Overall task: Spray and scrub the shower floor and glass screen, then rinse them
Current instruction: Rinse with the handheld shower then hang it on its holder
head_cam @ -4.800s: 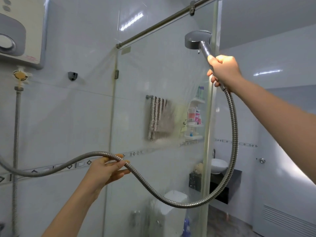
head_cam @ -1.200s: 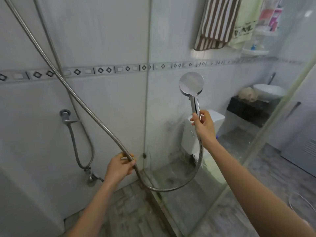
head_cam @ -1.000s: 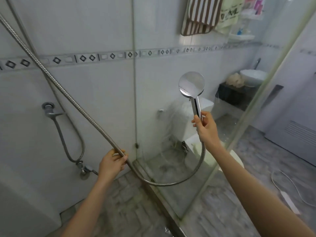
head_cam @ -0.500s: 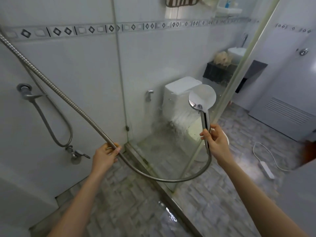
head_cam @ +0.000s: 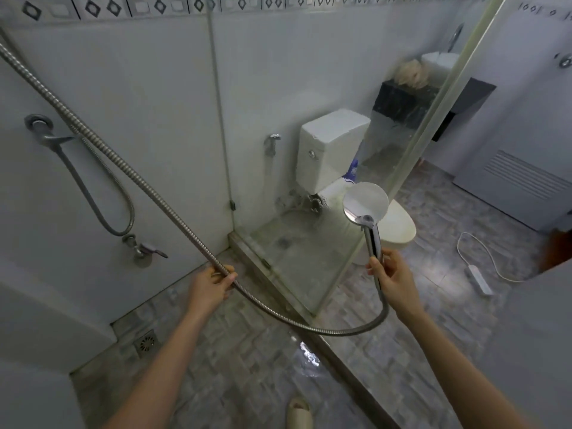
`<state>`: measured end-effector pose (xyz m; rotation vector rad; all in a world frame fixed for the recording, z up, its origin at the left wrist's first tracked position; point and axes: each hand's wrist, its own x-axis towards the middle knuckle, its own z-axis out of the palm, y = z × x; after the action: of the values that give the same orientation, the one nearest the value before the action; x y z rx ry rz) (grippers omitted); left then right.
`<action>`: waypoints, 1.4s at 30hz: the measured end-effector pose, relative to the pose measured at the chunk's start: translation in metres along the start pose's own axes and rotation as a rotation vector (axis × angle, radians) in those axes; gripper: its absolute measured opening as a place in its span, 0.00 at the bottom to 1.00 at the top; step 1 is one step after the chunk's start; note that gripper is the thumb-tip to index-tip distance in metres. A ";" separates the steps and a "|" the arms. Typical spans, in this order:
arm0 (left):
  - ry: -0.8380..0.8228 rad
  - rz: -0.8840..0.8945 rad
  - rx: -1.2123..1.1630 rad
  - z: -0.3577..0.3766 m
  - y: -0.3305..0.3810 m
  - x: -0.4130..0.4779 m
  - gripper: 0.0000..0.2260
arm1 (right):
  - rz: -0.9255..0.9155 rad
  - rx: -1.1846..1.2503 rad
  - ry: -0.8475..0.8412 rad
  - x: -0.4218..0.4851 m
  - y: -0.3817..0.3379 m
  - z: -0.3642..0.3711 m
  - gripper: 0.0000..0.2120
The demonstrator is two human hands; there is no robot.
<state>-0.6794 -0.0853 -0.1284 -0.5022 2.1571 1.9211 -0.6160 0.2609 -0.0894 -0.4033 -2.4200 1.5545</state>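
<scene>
My right hand (head_cam: 390,276) grips the chrome handle of the shower head (head_cam: 366,203), whose round back faces me and whose face points at the low part of the glass screen (head_cam: 303,252). Water streaks and splashes show on the glass near its bottom. My left hand (head_cam: 210,284) is closed around the metal hose (head_cam: 130,171), which runs from the upper left, through that hand, then loops under to the handle. The wet grey stone-tile shower floor (head_cam: 235,366) lies below my arms.
A floor drain (head_cam: 145,343) sits by the left wall, under a wall tap (head_cam: 145,249) and a second short hose. Behind the glass stand a white toilet (head_cam: 334,153) and a dark vanity. A beige slipper (head_cam: 298,413) is at the bottom; a power strip (head_cam: 479,278) lies at right.
The view has tilted down from the top of the screen to its base. My right hand has lowered the shower head along the glass; my left hand has kept hold of the hose.
</scene>
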 end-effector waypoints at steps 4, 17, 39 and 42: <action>-0.003 -0.028 0.024 -0.003 -0.018 -0.004 0.10 | 0.066 -0.001 -0.010 -0.015 0.022 0.011 0.08; 0.097 -0.157 0.066 -0.030 -0.086 -0.004 0.10 | 0.327 0.080 -0.081 -0.047 0.088 0.092 0.06; 0.502 -0.182 0.065 0.013 -0.212 0.100 0.04 | 0.407 0.219 -0.453 0.079 0.203 0.238 0.06; 0.526 -0.156 0.060 0.010 -0.221 0.120 0.05 | 0.349 0.221 -0.469 0.100 0.216 0.261 0.07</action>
<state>-0.7048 -0.1090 -0.3776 -1.2408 2.3680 1.7758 -0.7762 0.1614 -0.3876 -0.4808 -2.5623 2.2629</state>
